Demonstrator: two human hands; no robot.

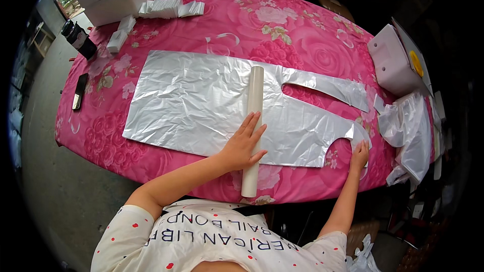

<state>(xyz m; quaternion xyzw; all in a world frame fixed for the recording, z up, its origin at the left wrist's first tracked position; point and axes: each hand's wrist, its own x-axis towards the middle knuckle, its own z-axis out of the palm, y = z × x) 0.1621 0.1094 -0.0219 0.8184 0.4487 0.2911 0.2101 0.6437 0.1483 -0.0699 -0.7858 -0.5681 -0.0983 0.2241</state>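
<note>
A silvery-white plastic apron (181, 100) lies spread out and slightly creased, its wide part to the left and its cut-out straps to the right. Across it, running from far to near, rests a pale smooth tube (255, 88) whose near end reaches past the apron onto the cloth. My left hand (243, 143) lies on the tube with its fingers spread, the thumb over the tube's right side. At the apron's near right strap, my right hand (360, 155) has its fingers closed on the strap's end; its fingertips are partly hidden.
A pink floral cloth (312, 35) covers the table. White foam boxes (118, 0), folded white packets (169, 8), a black bottle (79, 40) and a phone (79, 92) are at the left. At the right stand a white box (390, 58) and clear plastic bags (411, 126).
</note>
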